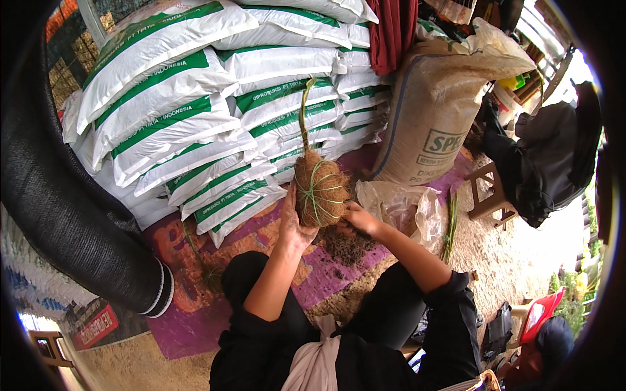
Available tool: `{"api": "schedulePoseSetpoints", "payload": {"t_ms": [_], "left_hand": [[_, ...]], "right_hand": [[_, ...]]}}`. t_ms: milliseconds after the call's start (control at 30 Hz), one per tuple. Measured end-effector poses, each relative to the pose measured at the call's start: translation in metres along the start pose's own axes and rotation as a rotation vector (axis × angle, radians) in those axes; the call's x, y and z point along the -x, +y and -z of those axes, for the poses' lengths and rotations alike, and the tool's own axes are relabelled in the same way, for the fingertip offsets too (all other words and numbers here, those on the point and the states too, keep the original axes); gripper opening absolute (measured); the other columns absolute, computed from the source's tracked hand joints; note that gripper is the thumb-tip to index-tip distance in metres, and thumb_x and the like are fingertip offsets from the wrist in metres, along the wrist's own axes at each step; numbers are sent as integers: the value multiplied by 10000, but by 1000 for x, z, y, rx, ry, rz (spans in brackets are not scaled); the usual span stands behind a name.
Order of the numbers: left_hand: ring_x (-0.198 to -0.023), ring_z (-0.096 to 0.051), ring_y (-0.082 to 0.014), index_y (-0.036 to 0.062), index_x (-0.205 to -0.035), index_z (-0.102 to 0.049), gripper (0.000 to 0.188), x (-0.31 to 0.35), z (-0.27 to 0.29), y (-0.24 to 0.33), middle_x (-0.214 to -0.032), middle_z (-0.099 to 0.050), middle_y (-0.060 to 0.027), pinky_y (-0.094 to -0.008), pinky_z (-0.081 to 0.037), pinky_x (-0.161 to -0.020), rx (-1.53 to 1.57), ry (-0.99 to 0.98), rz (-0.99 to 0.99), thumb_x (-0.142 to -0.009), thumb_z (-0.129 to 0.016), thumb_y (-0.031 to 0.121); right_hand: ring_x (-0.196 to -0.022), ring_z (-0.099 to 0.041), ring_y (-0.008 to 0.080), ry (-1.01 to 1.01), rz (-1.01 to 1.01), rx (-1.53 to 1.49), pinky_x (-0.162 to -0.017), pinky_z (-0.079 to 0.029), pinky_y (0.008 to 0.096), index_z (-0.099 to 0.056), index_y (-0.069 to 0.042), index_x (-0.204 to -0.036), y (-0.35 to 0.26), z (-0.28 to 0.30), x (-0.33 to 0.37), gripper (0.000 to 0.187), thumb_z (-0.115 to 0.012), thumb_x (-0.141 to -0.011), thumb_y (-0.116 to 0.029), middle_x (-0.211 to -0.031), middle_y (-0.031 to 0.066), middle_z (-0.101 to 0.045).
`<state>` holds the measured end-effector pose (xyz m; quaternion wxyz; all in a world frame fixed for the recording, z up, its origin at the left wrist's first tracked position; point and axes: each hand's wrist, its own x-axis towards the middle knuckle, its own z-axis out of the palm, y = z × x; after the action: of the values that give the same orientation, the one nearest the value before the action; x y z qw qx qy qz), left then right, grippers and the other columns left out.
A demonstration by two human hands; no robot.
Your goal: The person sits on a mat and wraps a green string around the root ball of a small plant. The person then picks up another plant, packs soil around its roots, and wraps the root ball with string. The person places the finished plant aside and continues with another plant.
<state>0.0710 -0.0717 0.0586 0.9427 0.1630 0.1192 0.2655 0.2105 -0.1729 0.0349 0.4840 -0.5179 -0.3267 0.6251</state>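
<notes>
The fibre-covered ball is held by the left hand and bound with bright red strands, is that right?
Not quite: the head view shows that the strands binding the fibre-covered ball are green, not red. The ball is indeed held by the left hand.

Black sleeves, black trousers, pale knotted scarf

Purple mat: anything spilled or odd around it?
Yes: loose dark soil lies heaped on the mat near the right hand, with no tray visible under it, so it looks spilled, though it may be there on purpose. The brown fibre ball in the left hand shows no obvious damage.
</notes>
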Motion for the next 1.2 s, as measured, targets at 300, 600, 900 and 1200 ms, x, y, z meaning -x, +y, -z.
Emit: {"api": "schedulePoseSetpoints", "payload": {"t_ms": [300, 600, 900, 1200], "left_hand": [[-1013, -543, -168, 114, -1247, -397, 444, 14, -16, -13, -1179, -508, -37, -344, -479, -832, -208, 34, 117, -897, -424, 385], [-1080, -493, -161, 93, -1276, -380, 516, 10, -7, -24, -1217, -481, -53, -342, -434, -878, -406, 82, 335, -871, -478, 397], [-1028, -528, -140, 89, -1247, -421, 415, 12, -15, -15, -1182, -514, -39, -295, -449, -858, -471, 76, 453, -906, -425, 325], [-992, -542, -134, 62, -1197, -472, 425, 13, -12, -18, -1137, -543, -43, -278, -459, -831, -468, 5, 451, -877, -488, 342]], "right_hand": [[-753, -542, 140, 230, 334, 405, -690, -434, 286, -579, 6, -969, -6, 13, 16, 215, -542, -828, -152, -835, 72, -608], [-809, -540, 128, 60, 422, 421, -759, -435, 290, -585, 1, -960, 2, 48, 23, 218, -607, -759, -80, -881, 55, -620], [-781, -520, 97, 99, 341, 457, -700, -438, 272, -588, -4, -983, 4, 62, 20, 189, -525, -825, -88, -858, 9, -612], [-785, -520, 89, 231, 335, 313, -703, -429, 246, -585, 10, -964, 11, 63, 16, 183, -550, -810, -81, -856, 15, -598]]}}
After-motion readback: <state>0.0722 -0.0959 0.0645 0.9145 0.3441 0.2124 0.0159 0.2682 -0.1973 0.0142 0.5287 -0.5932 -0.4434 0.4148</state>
